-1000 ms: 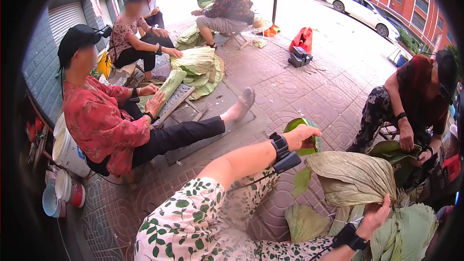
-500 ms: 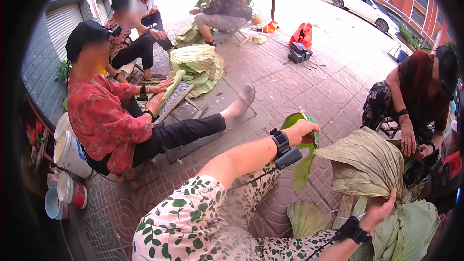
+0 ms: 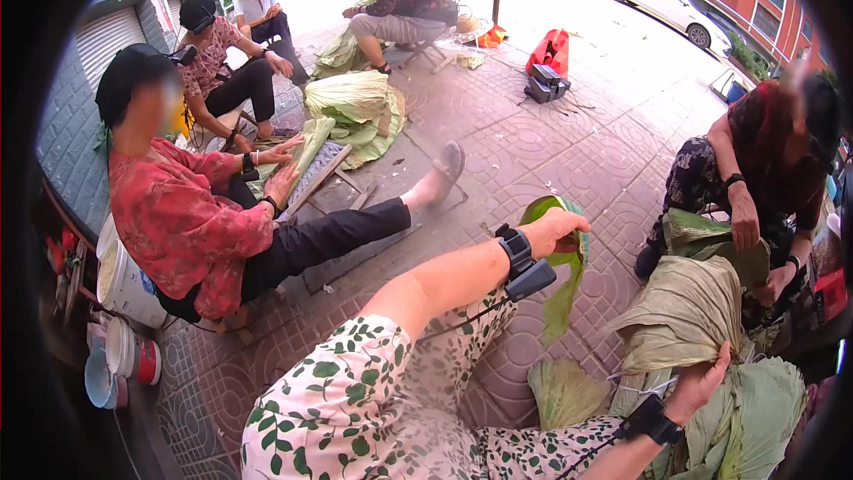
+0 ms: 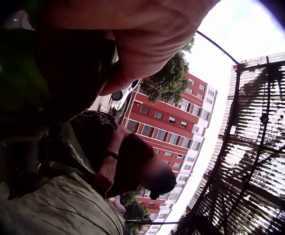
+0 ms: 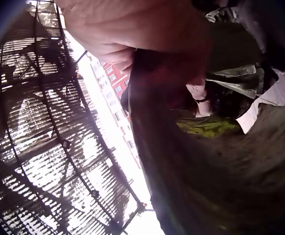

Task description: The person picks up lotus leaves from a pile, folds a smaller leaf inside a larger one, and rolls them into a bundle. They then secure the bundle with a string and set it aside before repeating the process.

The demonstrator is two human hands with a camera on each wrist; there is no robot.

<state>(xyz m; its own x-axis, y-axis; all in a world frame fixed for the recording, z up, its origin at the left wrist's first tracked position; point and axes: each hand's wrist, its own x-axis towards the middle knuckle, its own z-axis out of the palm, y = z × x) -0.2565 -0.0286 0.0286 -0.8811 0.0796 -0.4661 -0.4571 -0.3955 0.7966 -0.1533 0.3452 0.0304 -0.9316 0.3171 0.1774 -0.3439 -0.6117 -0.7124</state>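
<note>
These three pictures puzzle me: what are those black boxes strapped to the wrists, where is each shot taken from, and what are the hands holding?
No machine here: a person works with bare hands, wearing cameras. The wide view comes from a head camera; the two dark close-ups come from the wrist cameras. The left hand grips a folded green leaf. The right hand grips a big bundle of pale leaves. Other people sit around on the brick paving, with more leaf piles beside them.
</note>
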